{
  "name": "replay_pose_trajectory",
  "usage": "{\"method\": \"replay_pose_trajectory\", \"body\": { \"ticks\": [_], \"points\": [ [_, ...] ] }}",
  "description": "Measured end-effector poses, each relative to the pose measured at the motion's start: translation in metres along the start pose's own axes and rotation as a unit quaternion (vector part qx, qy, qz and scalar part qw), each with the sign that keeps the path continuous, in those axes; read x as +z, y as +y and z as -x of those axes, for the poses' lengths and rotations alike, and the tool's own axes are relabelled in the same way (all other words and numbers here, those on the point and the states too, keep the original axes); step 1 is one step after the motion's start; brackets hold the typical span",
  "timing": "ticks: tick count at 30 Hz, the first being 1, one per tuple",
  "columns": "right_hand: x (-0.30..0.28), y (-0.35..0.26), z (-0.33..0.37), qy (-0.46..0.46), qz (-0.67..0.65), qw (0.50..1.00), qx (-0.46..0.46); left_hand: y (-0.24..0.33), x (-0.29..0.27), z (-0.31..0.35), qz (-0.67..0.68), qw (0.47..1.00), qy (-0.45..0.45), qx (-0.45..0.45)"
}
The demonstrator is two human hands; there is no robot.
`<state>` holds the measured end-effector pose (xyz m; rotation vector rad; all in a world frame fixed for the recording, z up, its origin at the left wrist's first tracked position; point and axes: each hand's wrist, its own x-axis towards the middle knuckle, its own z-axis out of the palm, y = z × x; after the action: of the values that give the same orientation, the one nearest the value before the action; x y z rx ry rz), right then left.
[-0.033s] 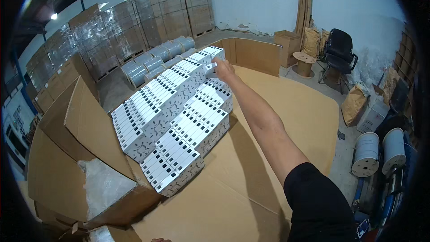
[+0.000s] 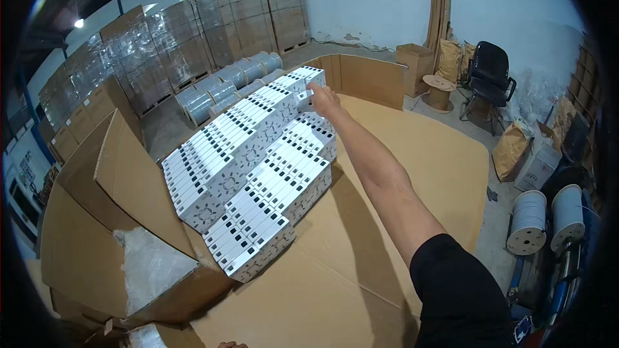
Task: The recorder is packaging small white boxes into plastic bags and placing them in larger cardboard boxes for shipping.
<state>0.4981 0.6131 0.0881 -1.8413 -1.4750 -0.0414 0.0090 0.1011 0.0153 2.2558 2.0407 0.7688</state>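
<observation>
well, hands (image 2: 232, 345) apart, right (image 2: 326, 102) gripping white piece (image 2: 304, 96)

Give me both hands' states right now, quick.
Left hand: cannot be told, barely in view at the lower edge.
Right hand: closed on a white rectangular carton.

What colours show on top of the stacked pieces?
White with dark, roughly square patches on the stacked pieces, best seen in the head view.
</observation>
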Motion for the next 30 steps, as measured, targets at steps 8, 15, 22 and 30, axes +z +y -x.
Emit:
{"method": "replay_pose_trajectory", "body": {
  "ticks": [8,15,22,30],
  "points": [
    [-0.074,-0.005,0.018,-0.006,0.109,0.991,-0.080,-0.008,0.009,0.008,0.062,0.998,0.008,-0.020],
    [-0.150,-0.073,0.134,-0.044,0.126,0.976,-0.172,-0.002,0.007,0.008,0.113,0.993,0.022,-0.002],
    [-0.135,-0.145,0.317,-0.091,-0.093,0.964,-0.231,0.003,0.008,0.009,0.342,0.939,0.016,-0.040],
    [-0.108,-0.226,0.494,-0.229,-0.316,0.902,-0.186,-0.004,0.009,0.000,0.661,0.728,-0.001,-0.180]
  ]
}}
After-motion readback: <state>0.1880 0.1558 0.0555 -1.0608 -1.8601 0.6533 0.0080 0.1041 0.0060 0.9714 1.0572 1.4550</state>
